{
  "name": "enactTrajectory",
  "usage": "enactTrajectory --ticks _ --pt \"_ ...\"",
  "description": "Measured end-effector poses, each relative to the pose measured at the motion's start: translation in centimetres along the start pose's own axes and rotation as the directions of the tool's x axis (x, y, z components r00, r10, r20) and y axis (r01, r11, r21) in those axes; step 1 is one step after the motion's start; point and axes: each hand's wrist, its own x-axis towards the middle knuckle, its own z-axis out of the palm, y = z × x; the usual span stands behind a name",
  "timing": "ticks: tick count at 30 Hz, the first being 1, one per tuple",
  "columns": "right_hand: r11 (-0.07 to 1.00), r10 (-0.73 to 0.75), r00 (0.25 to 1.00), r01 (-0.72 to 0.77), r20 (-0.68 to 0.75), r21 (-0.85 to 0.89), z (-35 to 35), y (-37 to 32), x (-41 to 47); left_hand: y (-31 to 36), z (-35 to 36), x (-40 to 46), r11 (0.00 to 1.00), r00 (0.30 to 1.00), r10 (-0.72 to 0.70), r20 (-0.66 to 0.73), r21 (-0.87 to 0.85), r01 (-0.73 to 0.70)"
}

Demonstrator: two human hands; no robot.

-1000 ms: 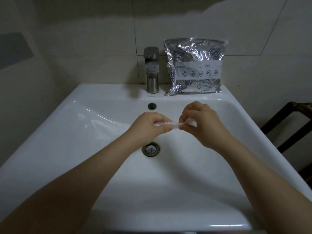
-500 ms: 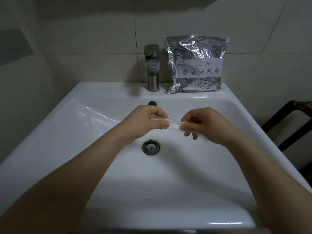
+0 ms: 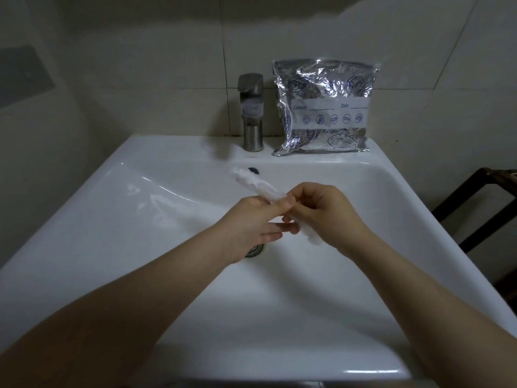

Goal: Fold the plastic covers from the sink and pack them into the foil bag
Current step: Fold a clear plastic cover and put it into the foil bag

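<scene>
A thin, crumpled clear plastic cover (image 3: 256,184), gathered into a long strip, runs slantwise above the white sink (image 3: 84,233). Its far end points up-left toward the overflow hole and its near end (image 3: 310,236) sticks out below my right hand. My right hand (image 3: 319,211) pinches the strip near its middle. My left hand (image 3: 251,222) holds it at the same spot, fingers stretched toward the right hand. More clear plastic (image 3: 165,203) lies on the basin's left slope. The silver foil bag (image 3: 324,107) leans upright against the wall on the sink's back ledge, right of the tap.
A steel tap (image 3: 251,113) stands at the back centre of the sink. The drain (image 3: 255,249) shows partly beneath my left hand. A dark wooden frame (image 3: 481,208) stands to the right of the sink. Tiled walls close in behind and left.
The strip was stretched level between the two hands; now the hands have come together and the strip is turned slantwise, one end jutting up-left, the other hanging below my right hand.
</scene>
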Motion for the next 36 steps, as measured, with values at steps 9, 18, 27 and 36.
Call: enactTrajectory --ticks 9,18,27,36 --pt "0.991 0.061 0.983 -0.080 0.173 0.104 -0.4 -0.1 0.1 1.6 -2.1 0.5 0.993 0.991 0.000 -0.137 -0.116 -0.016" --pt "0.986 0.045 0.992 -0.064 0.121 0.157 0.2 0.7 0.1 0.6 -1.0 0.6 0.989 0.992 0.035 -0.123 -0.141 -0.052" --pt "0.866 -0.275 0.896 0.388 0.348 -0.316 -0.7 0.7 0.0 1.8 -2.5 0.5 0.958 0.992 -0.025 -0.127 -0.287 -0.013" --pt "0.763 -0.481 0.855 0.517 0.193 -0.388 0.5 0.8 0.2 1.9 -1.7 -0.1 0.962 0.998 -0.041 -0.040 -0.272 0.029"
